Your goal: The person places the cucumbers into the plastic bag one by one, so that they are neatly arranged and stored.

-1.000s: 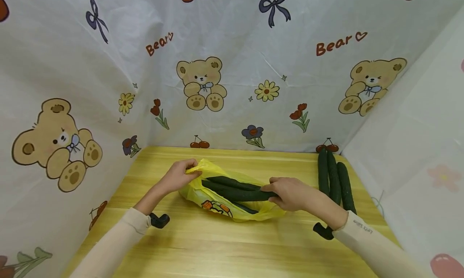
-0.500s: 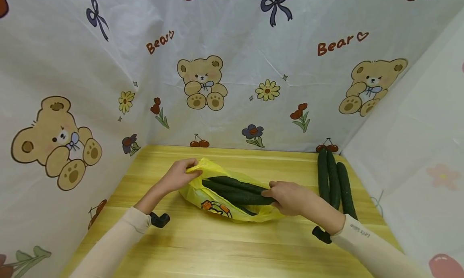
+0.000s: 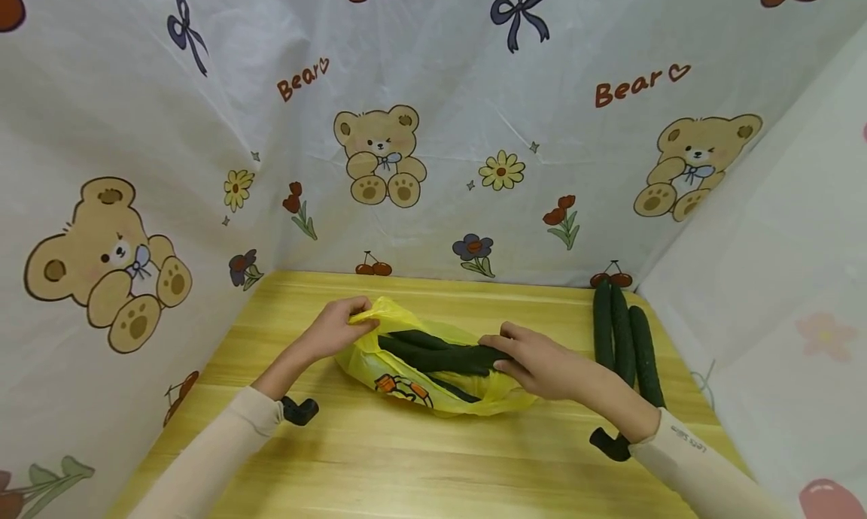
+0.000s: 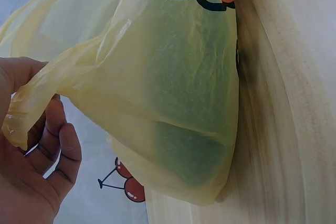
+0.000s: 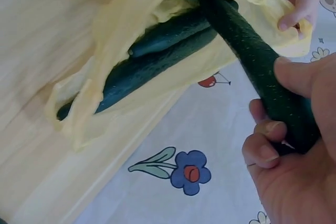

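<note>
Yellow bag [image 3: 357,362] on the desk [image 3: 406,466]: your left hand [image 3: 335,327] pinches its rim; your right hand [image 3: 545,362] has shifted slightly away from you, gripping a cucumber [image 5: 257,61] slanted across the other cucumbers [image 5: 170,35] inside, so that one seems unsettled among them.

A wood-grain surface [image 3: 420,466] carries a yellow plastic bag [image 3: 413,391] about midway between its left and right edges; three dark green cucumbers [image 3: 625,338] lie side by side near its far right corner.
</note>
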A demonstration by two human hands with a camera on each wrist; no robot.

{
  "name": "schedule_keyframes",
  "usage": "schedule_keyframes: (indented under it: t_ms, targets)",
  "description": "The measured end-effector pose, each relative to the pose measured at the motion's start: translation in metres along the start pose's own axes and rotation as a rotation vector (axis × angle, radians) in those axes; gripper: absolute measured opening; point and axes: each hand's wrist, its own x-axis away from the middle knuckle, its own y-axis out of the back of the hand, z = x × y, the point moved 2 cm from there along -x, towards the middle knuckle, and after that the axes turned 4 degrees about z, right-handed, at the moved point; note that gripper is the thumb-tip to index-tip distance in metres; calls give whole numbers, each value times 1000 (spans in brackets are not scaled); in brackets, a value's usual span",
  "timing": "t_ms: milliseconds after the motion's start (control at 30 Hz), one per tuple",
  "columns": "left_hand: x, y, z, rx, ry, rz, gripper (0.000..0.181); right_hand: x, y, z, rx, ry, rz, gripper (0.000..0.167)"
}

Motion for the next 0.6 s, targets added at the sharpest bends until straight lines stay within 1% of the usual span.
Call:
schedule_keyframes:
  t_ms: [100, 300, 433, 600]
  targets:
    - [0, 1, 1, -7, 0, 0, 27, -4, 4, 2, -26, 0, -25, 40]
    - [0, 1, 1, -25, 2, -14, 24, -13, 6, 7, -27, -13, -53, 43]
    - [-1, 0, 1, -21, -12, -13, 30, -26, 1, 9, -30, -23, -60, 43]
    - [-2, 0, 0, -11, -6, -10, 36, -50, -7, 16, -22, -18, -75, 43]
